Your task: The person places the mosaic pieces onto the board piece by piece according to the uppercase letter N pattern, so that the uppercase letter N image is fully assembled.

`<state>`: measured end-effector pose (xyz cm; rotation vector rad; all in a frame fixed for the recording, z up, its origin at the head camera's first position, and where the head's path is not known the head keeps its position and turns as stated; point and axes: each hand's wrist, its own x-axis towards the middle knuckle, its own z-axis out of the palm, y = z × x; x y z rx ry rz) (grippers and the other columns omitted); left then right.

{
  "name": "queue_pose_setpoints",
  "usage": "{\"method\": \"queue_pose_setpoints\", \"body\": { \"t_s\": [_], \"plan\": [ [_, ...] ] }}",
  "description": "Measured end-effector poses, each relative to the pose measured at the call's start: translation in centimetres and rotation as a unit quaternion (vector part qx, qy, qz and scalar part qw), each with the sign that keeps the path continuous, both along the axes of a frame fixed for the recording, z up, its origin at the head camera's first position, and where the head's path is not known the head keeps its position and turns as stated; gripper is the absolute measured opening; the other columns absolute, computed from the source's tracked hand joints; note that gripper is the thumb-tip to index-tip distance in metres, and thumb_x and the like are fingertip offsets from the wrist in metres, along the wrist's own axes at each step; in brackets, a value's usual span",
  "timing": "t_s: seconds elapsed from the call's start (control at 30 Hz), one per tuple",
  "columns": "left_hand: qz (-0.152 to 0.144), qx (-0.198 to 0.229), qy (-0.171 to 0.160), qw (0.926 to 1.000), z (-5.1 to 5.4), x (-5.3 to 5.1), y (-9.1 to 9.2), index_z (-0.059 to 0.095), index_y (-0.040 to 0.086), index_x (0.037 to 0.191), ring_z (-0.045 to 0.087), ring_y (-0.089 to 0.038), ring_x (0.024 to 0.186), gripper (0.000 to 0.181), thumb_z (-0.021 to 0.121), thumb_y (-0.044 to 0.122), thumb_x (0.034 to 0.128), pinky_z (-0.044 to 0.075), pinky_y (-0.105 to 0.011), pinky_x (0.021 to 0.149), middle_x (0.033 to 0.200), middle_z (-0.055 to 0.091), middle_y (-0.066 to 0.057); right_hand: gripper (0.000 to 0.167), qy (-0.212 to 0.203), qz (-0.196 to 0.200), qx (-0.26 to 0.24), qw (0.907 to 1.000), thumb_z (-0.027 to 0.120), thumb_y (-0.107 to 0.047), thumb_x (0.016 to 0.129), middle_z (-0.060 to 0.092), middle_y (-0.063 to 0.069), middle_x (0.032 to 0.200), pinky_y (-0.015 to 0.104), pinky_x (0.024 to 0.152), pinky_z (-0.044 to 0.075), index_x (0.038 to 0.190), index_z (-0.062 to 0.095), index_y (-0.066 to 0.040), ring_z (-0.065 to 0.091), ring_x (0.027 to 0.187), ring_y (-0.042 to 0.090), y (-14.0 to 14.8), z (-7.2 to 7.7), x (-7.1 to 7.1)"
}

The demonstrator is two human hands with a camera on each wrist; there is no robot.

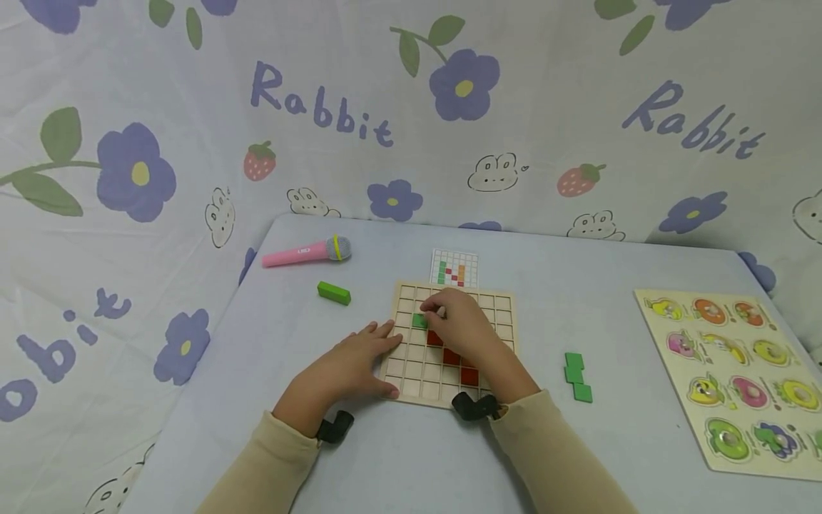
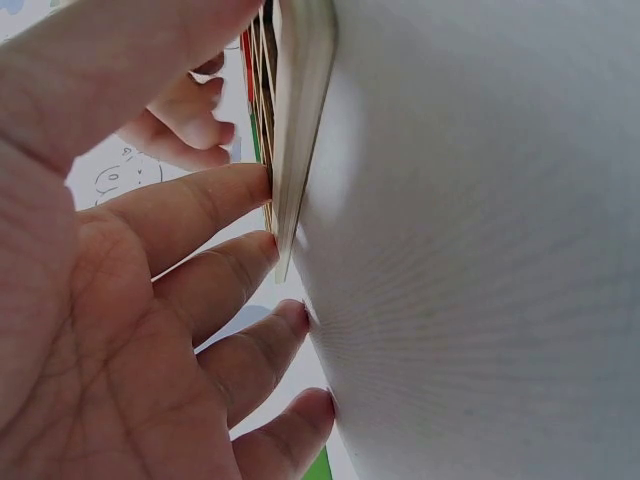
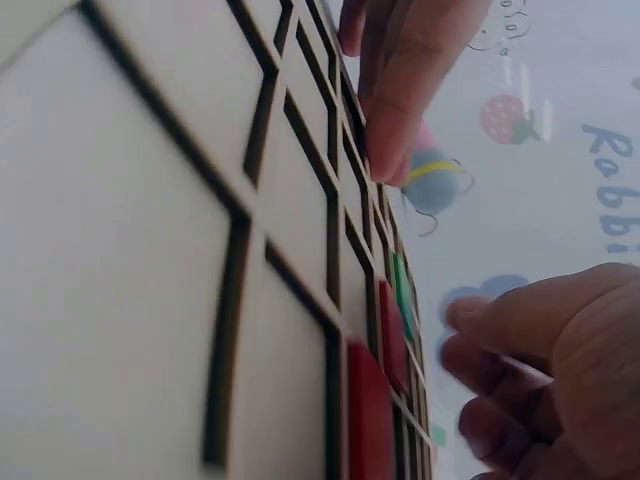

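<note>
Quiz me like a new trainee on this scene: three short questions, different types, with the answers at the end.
1. What colour are the loose tiles on the table to the right of the grid board?
2. True or false: the left hand touches the grid board.
3. Which is nearest the pink microphone? A) fruit puzzle B) green block C) pattern card
Key: 1. green; 2. true; 3. B

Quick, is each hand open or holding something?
Left hand: open, touching the pale wooden square grid board.
Right hand: open, loosely curled, nothing visible in its grip.
</note>
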<state>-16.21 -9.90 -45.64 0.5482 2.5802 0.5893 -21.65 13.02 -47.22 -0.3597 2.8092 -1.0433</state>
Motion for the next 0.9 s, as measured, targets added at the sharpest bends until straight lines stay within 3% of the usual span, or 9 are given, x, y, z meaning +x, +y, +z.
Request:
{"method": "queue_pose_setpoints", "body": {
  "t_s": [0.07, 0.23, 0.43, 0.7, 0.9],
  "plan": [
    [0.001, 0.000, -0.001, 1.0000, -0.1, 0.0, 0.1, 0.047, 0.016, 0.167, 0.019, -0.033, 0.170, 0.094, 0.093, 0.037, 0.0883, 0.021, -0.056, 0.138, 0.182, 0.026, -0.005, 0.021, 0.009, -0.008, -0.014, 0.9998, 0.066, -0.020, 0.110, 0.073, 0.004, 0.123, 0.040, 0.085, 0.058, 0.124, 0.080, -0.013, 0.063, 0.095, 0.023, 1.0, 0.4, 0.4],
    [0.004, -0.001, -0.001, 1.0000, -0.4, -0.1, 0.1, 0.045, 0.018, 0.168, 0.017, -0.031, 0.171, 0.095, 0.093, 0.038, 0.0881, 0.020, -0.055, 0.139, 0.182, 0.025, -0.003, 0.022, 0.035, -0.038, -0.028, 0.9983, 0.066, -0.017, 0.110, 0.075, 0.007, 0.126, 0.040, 0.090, 0.056, 0.125, 0.080, -0.010, 0.061, 0.104, 0.027, 4.5, 1.8, 1.8],
    [0.006, 0.001, -0.001, 1.0000, -0.5, -0.2, -0.1, 0.044, 0.018, 0.169, 0.016, -0.032, 0.171, 0.096, 0.093, 0.037, 0.0877, 0.020, -0.056, 0.138, 0.183, 0.025, -0.003, 0.023, 0.049, -0.087, 0.013, 0.9950, 0.065, -0.014, 0.110, 0.073, 0.011, 0.126, 0.037, 0.079, 0.053, 0.128, 0.078, -0.008, 0.060, 0.104, 0.029, 10.2, 2.7, 3.7],
    [0.006, -0.002, -0.005, 1.0000, -0.3, -0.1, -0.1, 0.044, 0.018, 0.169, 0.016, -0.031, 0.171, 0.096, 0.093, 0.037, 0.0883, 0.020, -0.056, 0.138, 0.183, 0.025, -0.003, 0.028, 0.015, -0.128, 0.065, 0.9895, 0.065, -0.016, 0.109, 0.069, 0.016, 0.126, 0.034, 0.074, 0.049, 0.133, 0.075, -0.006, 0.056, 0.100, 0.028, 18.1, 1.2, 6.7],
    [0.005, -0.004, -0.007, 1.0000, -0.6, -0.2, 0.0, 0.043, 0.018, 0.169, 0.015, -0.031, 0.171, 0.097, 0.093, 0.037, 0.0883, 0.021, -0.056, 0.138, 0.183, 0.024, -0.003, 0.033, -0.025, -0.126, 0.062, 0.9898, 0.067, -0.017, 0.107, 0.067, 0.017, 0.121, 0.029, 0.065, 0.048, 0.137, 0.072, -0.004, 0.055, 0.095, 0.026, 21.2, 0.0, 8.3]
  ]
}}
